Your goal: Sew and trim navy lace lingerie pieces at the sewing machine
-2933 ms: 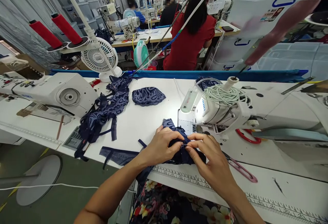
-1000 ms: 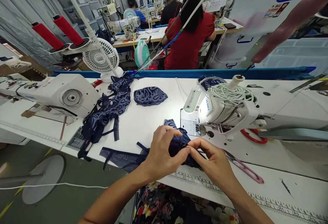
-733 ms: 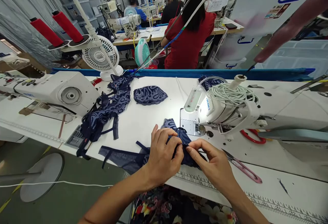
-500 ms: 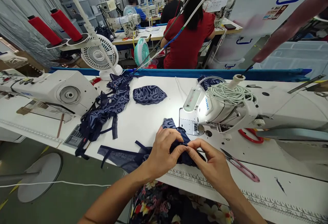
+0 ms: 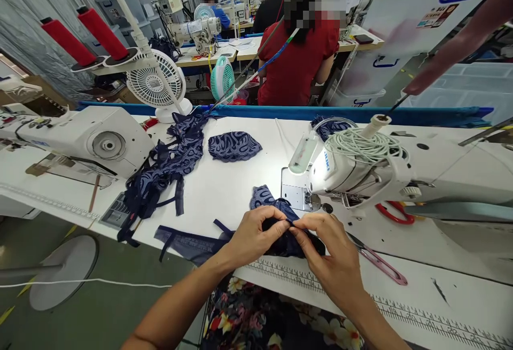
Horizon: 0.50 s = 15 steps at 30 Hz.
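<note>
A navy garment piece (image 5: 262, 196) with patterned lace and sheer fabric lies at the table's front, below the sewing machine's needle plate. My left hand (image 5: 260, 232) pinches its upper edge between thumb and forefinger. Close beside it, my right hand (image 5: 328, 243) pinches the same edge, the fingertips of both hands nearly touching. A sheer navy panel (image 5: 192, 246) with thin straps stretches out to the left of my left hand. Farther back lies a separate lace cup piece (image 5: 234, 146). The fabric between my fingertips is too small to make out in detail.
The sewing machine (image 5: 340, 171) stands right of the hands, with pink-handled snips (image 5: 382, 265) and red-handled scissors (image 5: 395, 214) near it. A pile of navy lace pieces (image 5: 168, 168) lies left, by another machine (image 5: 108, 141). A fan (image 5: 156, 80) and a person in red (image 5: 298, 64) are beyond.
My fingertips have drawn slightly apart, with a little more of the garment's edge showing between them. My right hand has turned slightly. The view has shifted a little.
</note>
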Available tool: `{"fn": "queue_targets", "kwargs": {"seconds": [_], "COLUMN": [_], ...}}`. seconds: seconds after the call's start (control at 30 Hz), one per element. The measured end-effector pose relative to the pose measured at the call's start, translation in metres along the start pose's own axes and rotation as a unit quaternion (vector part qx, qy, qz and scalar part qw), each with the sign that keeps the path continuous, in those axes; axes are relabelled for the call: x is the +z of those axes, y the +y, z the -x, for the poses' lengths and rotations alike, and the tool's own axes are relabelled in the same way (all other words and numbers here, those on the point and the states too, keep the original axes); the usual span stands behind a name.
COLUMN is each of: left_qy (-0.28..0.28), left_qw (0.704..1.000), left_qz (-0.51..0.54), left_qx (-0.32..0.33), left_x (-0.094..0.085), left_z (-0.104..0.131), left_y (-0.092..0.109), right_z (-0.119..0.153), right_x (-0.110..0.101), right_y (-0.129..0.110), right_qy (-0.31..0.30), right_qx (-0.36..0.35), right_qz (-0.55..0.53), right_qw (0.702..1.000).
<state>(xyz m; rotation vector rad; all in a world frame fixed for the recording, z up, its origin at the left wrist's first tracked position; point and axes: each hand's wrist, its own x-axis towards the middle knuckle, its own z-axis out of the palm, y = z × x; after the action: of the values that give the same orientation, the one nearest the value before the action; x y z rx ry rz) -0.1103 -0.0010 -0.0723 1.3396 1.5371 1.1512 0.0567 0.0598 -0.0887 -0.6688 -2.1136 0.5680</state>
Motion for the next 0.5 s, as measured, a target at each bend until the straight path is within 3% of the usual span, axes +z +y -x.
{"fn": "queue_targets", "kwargs": {"seconds": [0.13, 0.33, 0.5], "left_qy": [-0.007, -0.005, -0.015], "left_qw": [0.999, 0.999, 0.999], "left_qz": [0.029, 0.041, 0.03], "left_qx": [-0.021, -0.025, -0.017], "left_x": [0.0, -0.002, -0.003], "left_z": [-0.003, -0.004, -0.005], "left_y": [-0.004, -0.002, 0.002], "right_z": [-0.001, -0.002, -0.003], "right_x": [0.0, -0.008, -0.012], "right_y": [0.001, 0.006, 0.009], "right_qy": [0.006, -0.089, -0.117], "right_qx": [-0.002, 0.077, 0.096], "right_qz": [0.002, -0.038, -0.034], "right_qw": [1.0, 0.992, 0.988]}}
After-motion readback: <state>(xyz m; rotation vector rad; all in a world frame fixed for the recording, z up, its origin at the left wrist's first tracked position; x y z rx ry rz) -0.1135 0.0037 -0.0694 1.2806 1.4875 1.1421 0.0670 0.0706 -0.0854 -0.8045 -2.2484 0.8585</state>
